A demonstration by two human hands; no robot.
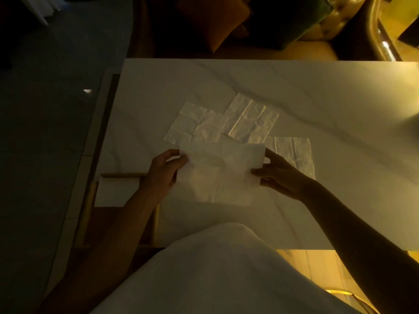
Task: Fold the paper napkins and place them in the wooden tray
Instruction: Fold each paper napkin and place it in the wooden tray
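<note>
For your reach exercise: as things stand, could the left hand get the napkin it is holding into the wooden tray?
Probably yes. The left hand grips the napkin right beside the wooden tray, nothing standing between; the right hand must let go first.

**A dimly lit dining or lounge room**

Warm, low light is falling across a white marble-look table (294, 91) with grey veining; an orange cushion (215, 21) is resting on dark seating beyond its far edge; a tufted, golden-toned upholstered seat (328, 26) is sitting to the right of it, beside a curved, shiny metal chair frame (385, 44); grey floor (56, 75) is stretching away to the left; all this is suggesting a home or restaurant dining area, though which one cannot be told.
</note>
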